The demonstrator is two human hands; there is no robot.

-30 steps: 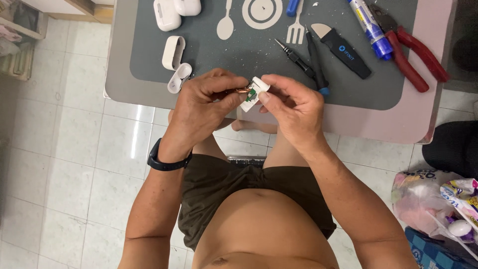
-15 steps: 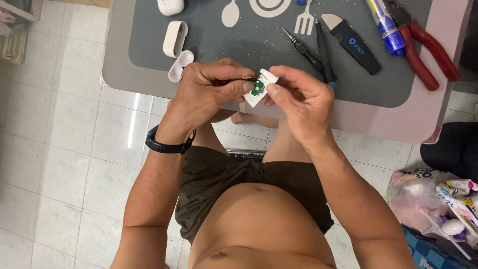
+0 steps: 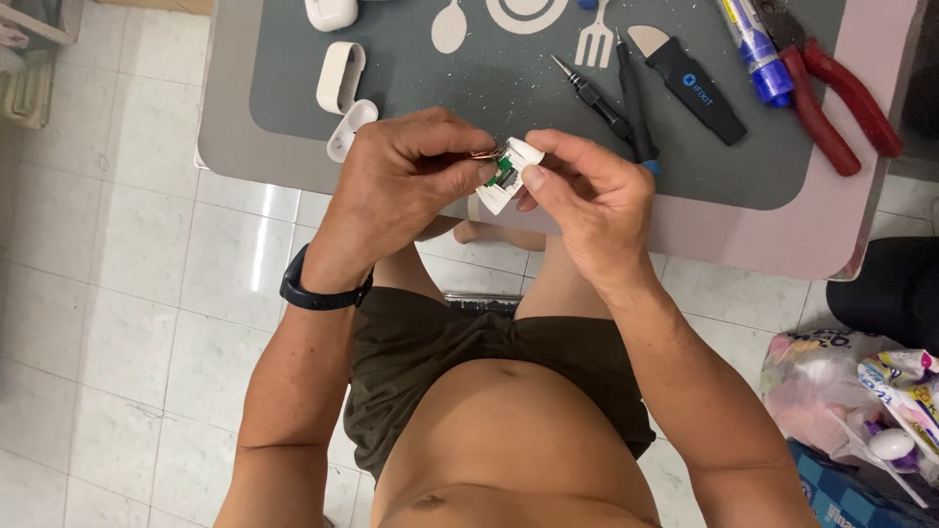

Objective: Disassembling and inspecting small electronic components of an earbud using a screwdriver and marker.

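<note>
Just hands around white casing

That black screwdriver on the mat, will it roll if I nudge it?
The screwdriver probably rolls easily: its handle looks round and it lies flat on the smooth grey mat. It looks thin, so likely light. Its fine tip may bend.

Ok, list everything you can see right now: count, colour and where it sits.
small plastic part: 1, white with green board inside, between both hands
shell pieces: 2, white, mat's left side
earbud case: 1, white, top edge
mat: 1, grey, on the table
screwdriver: 1, black, mat centre
pry tool: 1, black, right of screwdriver
pliers: 1, red handles, right
tube: 1, blue, beside pliers
bags: several, lower right floor
wristband: 1, dark, left wrist
left hand: pinching the part
right hand: holding the part
</note>
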